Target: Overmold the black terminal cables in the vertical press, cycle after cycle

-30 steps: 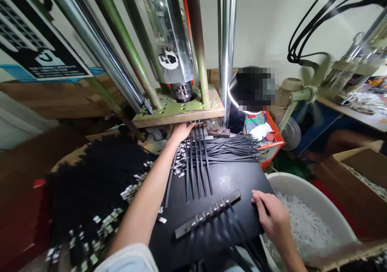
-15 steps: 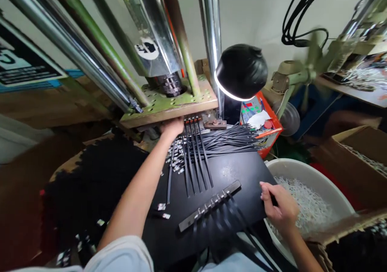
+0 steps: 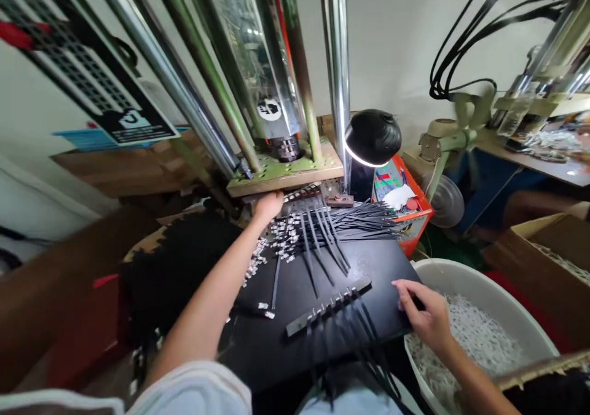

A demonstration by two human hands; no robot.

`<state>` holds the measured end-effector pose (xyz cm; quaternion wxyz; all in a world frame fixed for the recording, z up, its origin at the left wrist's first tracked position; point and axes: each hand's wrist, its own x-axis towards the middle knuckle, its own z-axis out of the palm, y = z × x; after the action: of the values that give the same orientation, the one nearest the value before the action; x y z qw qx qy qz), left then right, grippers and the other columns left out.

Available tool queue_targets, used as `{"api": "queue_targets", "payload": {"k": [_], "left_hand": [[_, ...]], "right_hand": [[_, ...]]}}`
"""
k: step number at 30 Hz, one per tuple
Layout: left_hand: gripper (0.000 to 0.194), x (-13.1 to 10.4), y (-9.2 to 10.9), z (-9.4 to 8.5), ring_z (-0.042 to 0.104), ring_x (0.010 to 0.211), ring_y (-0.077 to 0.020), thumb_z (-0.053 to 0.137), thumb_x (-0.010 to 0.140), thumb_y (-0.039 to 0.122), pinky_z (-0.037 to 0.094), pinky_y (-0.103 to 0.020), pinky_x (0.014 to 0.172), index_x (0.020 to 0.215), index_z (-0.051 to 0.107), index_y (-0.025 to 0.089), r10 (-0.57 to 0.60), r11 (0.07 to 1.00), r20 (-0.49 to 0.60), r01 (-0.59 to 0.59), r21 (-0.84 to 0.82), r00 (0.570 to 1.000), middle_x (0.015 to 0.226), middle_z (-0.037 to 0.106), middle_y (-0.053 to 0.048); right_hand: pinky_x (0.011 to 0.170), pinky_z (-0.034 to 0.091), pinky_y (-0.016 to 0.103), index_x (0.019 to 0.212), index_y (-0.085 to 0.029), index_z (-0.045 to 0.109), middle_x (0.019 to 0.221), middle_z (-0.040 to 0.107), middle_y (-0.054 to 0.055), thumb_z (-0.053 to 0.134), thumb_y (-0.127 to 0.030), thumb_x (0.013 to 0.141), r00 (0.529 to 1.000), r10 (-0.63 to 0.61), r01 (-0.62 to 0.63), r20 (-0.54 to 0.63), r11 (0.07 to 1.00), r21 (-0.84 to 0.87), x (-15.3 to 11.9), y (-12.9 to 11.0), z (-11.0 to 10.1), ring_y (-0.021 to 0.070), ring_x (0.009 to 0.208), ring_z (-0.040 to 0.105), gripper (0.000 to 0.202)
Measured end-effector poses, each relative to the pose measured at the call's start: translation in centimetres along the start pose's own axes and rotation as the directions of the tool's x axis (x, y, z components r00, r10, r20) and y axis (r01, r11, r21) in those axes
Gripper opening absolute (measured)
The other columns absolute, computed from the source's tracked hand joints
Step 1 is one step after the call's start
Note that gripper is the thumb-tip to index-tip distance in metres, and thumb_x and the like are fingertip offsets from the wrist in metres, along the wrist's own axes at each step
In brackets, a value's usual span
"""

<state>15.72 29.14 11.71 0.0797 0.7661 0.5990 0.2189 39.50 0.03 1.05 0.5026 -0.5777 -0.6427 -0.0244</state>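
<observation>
My left hand is closed on the left end of a slotted metal strip under the press plate. Several flat black cables run down from this strip toward me, blurred; part of the hand's grip is hidden. My right hand hangs by the table's right edge, fingers curled in and thumb against them, with nothing visible in it. Between my hands a second metal bar lies slanted on the black table, with several black cables set in its slots and trailing toward my lap.
The press plate sits above my left hand, with a lit lamp and an orange control box to its right. Black cables and white-ended pieces lie behind. A white tub of scraps stands at right.
The strip in my left hand has shifted and tilted out from under the press, and its cables have swung. My right hand stays about where it was. The view has turned slightly left.
</observation>
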Motion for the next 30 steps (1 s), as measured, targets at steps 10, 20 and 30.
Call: {"api": "queue_targets", "payload": {"k": [10, 20, 30], "left_hand": [[0.046, -9.5, 1.2, 1.5, 0.06, 0.064, -0.0153, 0.033, 0.098, 0.037, 0.039, -0.024, 0.059, 0.064, 0.056, 0.017, -0.08, 0.976, 0.027, 0.083, -0.2, 0.996, 0.062, 0.06, -0.004], [0.04, -13.5, -0.9, -0.3, 0.07, 0.082, -0.0282, 0.033, 0.099, 0.041, 0.043, -0.031, 0.066, 0.098, 0.062, 0.013, -0.196, 0.979, -0.149, 0.202, 0.021, 0.969, 0.084, 0.071, -0.016], [0.042, -14.0, -1.1, -0.7, 0.07, 0.083, -0.027, 0.031, 0.1, 0.042, 0.045, -0.031, 0.068, 0.1, 0.062, 0.013, -0.201, 0.976, -0.158, 0.185, -0.114, 0.967, 0.084, 0.072, -0.015]], "right_hand": [[0.107, 0.037, 0.051, 0.135, -0.008, 0.05, 0.141, 0.05, 0.023, 0.07, -0.032, 0.079, 0.897, -0.091, 0.202, 0.433, 0.955, -0.219, 17.1, -2.4, 9.7, 0.0369, 0.133, 0.044, 0.064], [0.067, 0.047, 0.033, 0.102, -0.013, 0.062, 0.086, 0.069, 0.016, 0.045, -0.011, 0.085, 0.87, 0.064, 0.167, 0.488, 0.894, -0.416, 20.0, -5.2, 11.5, 0.0252, 0.077, 0.066, 0.024], [0.063, 0.042, 0.026, 0.065, -0.02, 0.052, 0.068, 0.056, 0.003, 0.049, -0.035, 0.09, 0.786, -0.293, 0.355, 0.544, 0.935, -0.01, 17.8, -7.4, 11.9, 0.015, 0.066, 0.053, 0.03]]}}
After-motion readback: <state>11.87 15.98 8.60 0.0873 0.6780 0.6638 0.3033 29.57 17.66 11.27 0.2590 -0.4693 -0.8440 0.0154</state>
